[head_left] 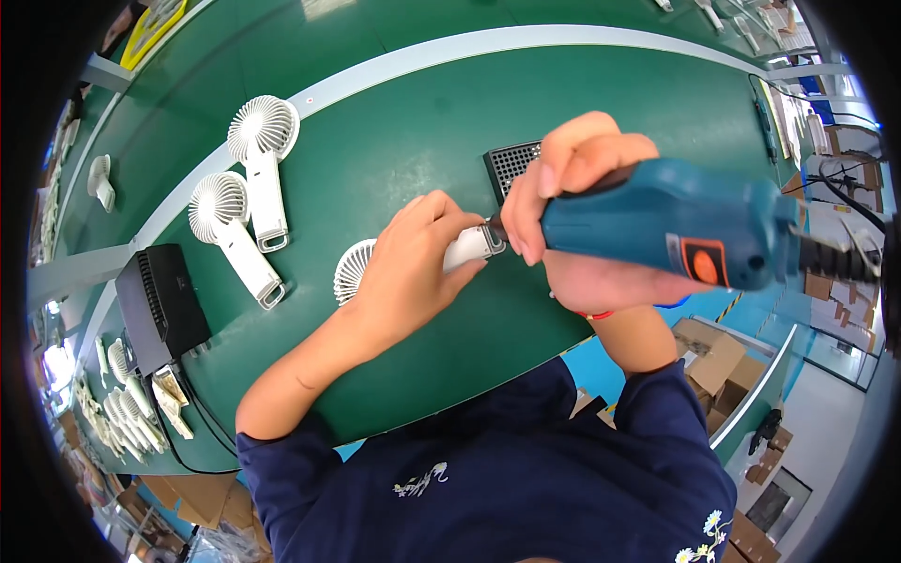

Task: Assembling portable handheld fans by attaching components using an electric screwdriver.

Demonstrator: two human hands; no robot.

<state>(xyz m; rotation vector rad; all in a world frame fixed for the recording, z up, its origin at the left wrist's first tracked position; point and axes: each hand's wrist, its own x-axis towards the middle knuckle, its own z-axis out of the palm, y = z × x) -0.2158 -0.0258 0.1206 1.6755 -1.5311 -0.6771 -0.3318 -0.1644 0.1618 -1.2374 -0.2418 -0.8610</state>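
Fan (469, 249): axis approx. L-R, head (353, 272) to L

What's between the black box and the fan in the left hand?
In the head view, another white fan's handle lies between the black box and the held fan, on the green tabletop.

Assembly workshop, as indicated by the corded electric screwdriver (648, 220), matching white handheld fans (267, 192), long green counter (422, 117) and cardboard boxes (715, 361).

Two fans (249, 261) left of the hands (410, 258)
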